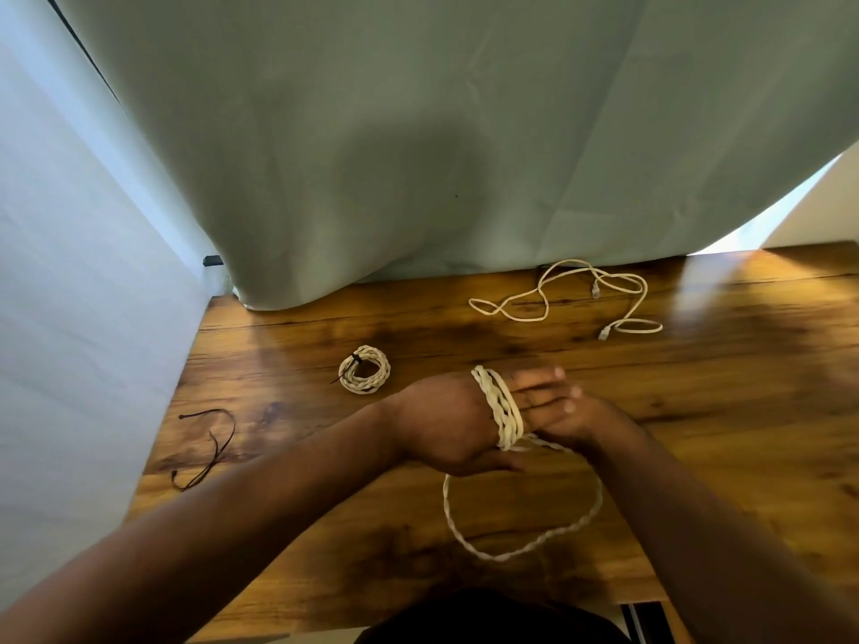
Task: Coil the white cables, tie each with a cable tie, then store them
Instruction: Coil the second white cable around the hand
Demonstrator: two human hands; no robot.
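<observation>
Step in hand, as I judge it: coiling the second cable.

1. Location. The braided cable is wound in several turns round the left hand, which is held just above the counter. Those fingers lie straight and together and point right, acting as the former. The turns cross them at right angles.
2. Feed. The right hand sits just right of the turns, touching the left fingertips. Its fingers are curled round the running strand, though blur hides the exact pinch.
3. Slack. From the right hand the unwound length drops to the counter and lies in one wide loop on the near side, below both hands.
4. Governing relation. The slack lies toward me from the fingers, so I expect each new turn to rise from the near side. The right hand is nearer the strand and should carry it.
5. Other items. A tied coil lies far-left of the hands. Spare cable ties lie well left, nearer the left hand. A loose cable lies at the back, not yet coiled.
</observation>
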